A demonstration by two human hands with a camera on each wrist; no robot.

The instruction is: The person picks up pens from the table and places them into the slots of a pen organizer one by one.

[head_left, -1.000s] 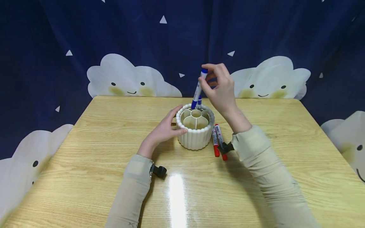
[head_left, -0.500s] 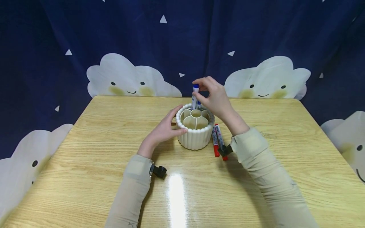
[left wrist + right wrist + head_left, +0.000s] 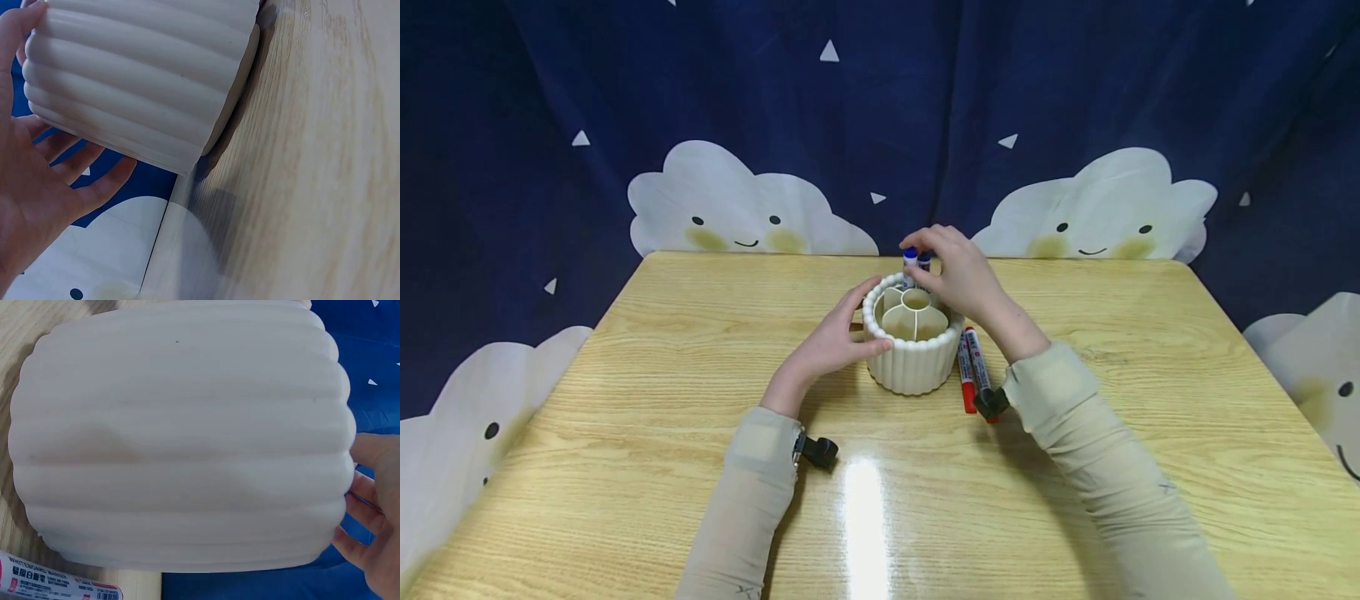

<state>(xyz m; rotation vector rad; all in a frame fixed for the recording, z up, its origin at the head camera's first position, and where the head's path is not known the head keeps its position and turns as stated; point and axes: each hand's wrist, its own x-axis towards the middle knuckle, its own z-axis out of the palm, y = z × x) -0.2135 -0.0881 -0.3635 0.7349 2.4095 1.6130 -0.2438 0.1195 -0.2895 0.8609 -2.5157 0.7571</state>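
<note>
A cream, ribbed pen holder (image 3: 912, 367) with a round centre slot and petal-like compartments stands upright on the table. My left hand (image 3: 833, 337) grips its left side, thumb at the front rim and fingers round the back; the left wrist view shows the fingers along the ribbed wall (image 3: 137, 75). At the back of the holder, my right hand (image 3: 958, 271) pinches the blue-capped end of a whiteboard marker (image 3: 910, 265), whose lower part is hidden inside a rear compartment. Just right of it, a second blue marker (image 3: 924, 262) stands in the holder.
Two red-capped whiteboard markers (image 3: 966, 375) lie side by side on the wooden table (image 3: 662, 417), right of the holder and partly under the right wrist's camera (image 3: 991, 402). A dark blue curtain (image 3: 880, 100) with cloud prints hangs behind the table's back edge.
My right hand has come down and slightly left, lowering the blue marker from above the rim into a rear compartment. My left hand has stayed on the holder.
</note>
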